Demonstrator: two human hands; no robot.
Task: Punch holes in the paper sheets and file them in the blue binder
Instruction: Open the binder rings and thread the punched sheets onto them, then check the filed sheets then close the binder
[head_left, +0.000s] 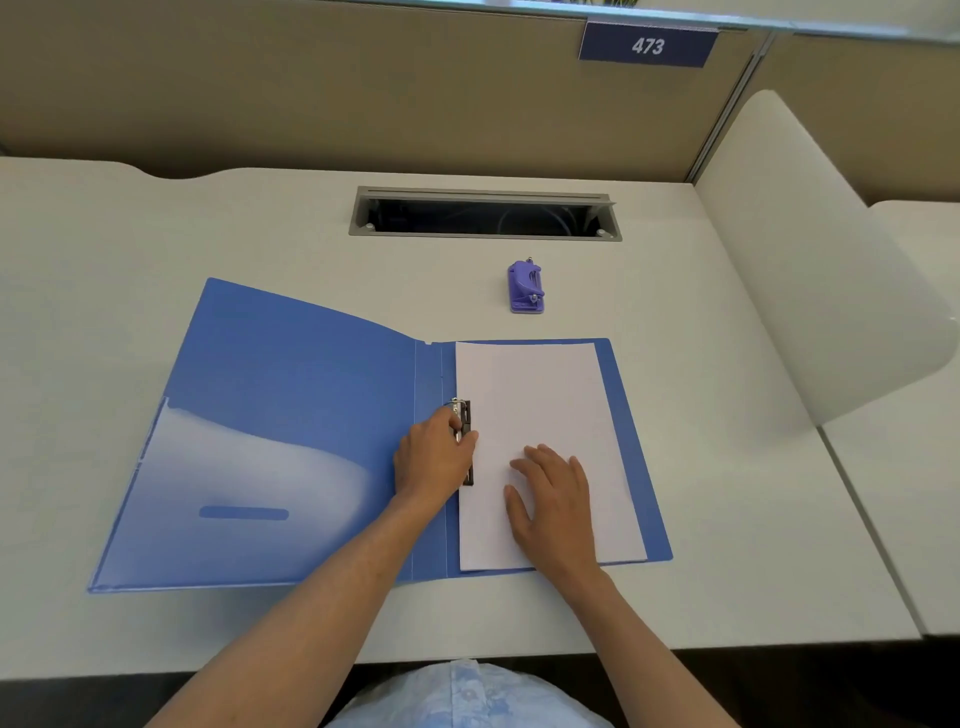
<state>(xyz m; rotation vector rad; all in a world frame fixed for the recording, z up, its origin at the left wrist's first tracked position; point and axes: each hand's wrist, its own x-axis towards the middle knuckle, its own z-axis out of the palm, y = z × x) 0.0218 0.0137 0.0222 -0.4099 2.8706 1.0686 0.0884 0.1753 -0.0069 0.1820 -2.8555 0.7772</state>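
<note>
White counter (675, 467), open blue binder (291, 395): left hand (434, 457) pinches ring clip (466, 415), right hand (558, 499) spread flat on paper sheets (535, 395); keep holes aligned while closing.

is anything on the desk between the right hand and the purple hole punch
Nothing visible. The right hand lies flat on the white paper sheets in the open blue binder; only bare paper and desk lie before the purple hole punch.
</note>
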